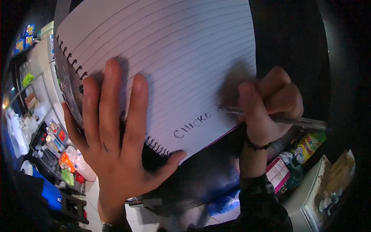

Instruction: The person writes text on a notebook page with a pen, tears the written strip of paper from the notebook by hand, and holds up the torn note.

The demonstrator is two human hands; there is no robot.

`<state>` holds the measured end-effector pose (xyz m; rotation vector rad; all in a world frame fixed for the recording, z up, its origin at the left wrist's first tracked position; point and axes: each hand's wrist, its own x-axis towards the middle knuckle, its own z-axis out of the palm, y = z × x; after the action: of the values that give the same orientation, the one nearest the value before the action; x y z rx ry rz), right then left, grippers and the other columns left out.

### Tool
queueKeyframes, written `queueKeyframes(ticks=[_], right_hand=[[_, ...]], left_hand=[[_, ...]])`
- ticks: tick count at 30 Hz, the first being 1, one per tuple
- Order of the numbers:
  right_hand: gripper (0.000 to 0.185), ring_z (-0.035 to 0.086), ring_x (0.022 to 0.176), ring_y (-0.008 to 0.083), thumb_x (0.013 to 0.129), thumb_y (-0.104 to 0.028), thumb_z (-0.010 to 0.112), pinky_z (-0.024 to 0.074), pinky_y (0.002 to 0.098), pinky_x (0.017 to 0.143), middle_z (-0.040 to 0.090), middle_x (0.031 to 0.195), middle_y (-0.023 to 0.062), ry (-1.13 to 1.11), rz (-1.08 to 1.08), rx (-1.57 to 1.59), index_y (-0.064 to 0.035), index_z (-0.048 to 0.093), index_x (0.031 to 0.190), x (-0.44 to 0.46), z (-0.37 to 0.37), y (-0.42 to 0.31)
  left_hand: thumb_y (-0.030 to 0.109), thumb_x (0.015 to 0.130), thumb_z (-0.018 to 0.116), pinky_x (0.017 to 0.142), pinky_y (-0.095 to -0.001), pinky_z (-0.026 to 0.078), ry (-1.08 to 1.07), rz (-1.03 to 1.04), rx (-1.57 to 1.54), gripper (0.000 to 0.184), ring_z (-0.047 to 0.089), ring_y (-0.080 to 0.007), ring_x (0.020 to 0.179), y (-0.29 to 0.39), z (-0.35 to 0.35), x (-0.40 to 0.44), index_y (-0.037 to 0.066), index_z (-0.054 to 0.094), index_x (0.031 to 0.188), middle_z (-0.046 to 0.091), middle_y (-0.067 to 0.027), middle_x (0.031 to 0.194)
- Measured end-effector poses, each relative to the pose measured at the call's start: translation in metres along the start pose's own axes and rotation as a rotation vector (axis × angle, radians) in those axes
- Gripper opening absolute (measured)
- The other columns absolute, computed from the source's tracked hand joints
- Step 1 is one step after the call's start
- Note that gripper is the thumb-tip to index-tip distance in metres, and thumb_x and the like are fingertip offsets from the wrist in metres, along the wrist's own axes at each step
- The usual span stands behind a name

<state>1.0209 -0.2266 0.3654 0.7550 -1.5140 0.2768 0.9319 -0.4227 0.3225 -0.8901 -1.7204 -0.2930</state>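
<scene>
Pressing with spread, empty fingers, the left hand point(118, 154) holds the spiral notebook point(185, 58) on the dark table point(291, 42) — the right hand point(268, 106) pinches the pen point(297, 121), its tip beside the letters "CHICKE" point(192, 125).

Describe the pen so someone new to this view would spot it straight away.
Find the big spiral-bound notebook with lined pages, then the handwritten letters CHICKE on it. Just right of them, the right hand grips the pen, tip toward the last letter. Its slim, see-through barrel sticks out behind the fingers; the spread left hand holds nothing.
</scene>
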Motion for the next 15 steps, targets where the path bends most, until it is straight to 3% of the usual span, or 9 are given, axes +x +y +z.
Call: queueKeyframes(ticks=[7, 13, 15], right_hand=[[0.034, 0.039, 0.037, 0.0056, 0.071, 0.01, 0.063, 0.0342, 0.0206, 0.033, 0.042, 0.056, 0.0039, 0.051, 0.025, 0.031, -0.0088, 0.036, 0.06, -0.0007, 0.0029, -0.0008], [0.035, 0.034, 0.038, 0.0048, 0.072, 0.008, 0.064, 0.0297, 0.0196, 0.034, 0.042, 0.055, 0.0032, 0.011, -0.114, -0.052, -0.01, 0.036, 0.06, 0.0031, 0.0022, 0.0029], [0.035, 0.034, 0.04, 0.0049, 0.071, 0.009, 0.064, 0.0302, 0.0196, 0.036, 0.043, 0.055, 0.003, 0.031, -0.02, -0.022, -0.01, 0.036, 0.06, 0.0007, 0.0032, 0.0001]], left_hand=[[0.067, 0.061, 0.056, 0.1, -0.056, 0.019, 0.013, -0.004, 0.002, 0.103, 0.024, -0.0447, 0.126, -0.0006, 0.0019, -0.0012, 0.003, 0.028, 0.136, 0.027, -0.0235, 0.139], [0.065, 0.06, 0.058, 0.1, -0.056, 0.018, 0.014, -0.011, -0.009, 0.102, 0.024, -0.0445, 0.126, 0.0003, 0.0002, -0.0007, 0.003, 0.028, 0.136, 0.027, -0.0235, 0.139], [0.064, 0.06, 0.058, 0.1, -0.0557, 0.018, 0.025, -0.005, -0.011, 0.101, 0.025, -0.0445, 0.126, -0.0015, 0.0013, -0.0002, 0.003, 0.029, 0.135, 0.028, -0.0235, 0.138]])
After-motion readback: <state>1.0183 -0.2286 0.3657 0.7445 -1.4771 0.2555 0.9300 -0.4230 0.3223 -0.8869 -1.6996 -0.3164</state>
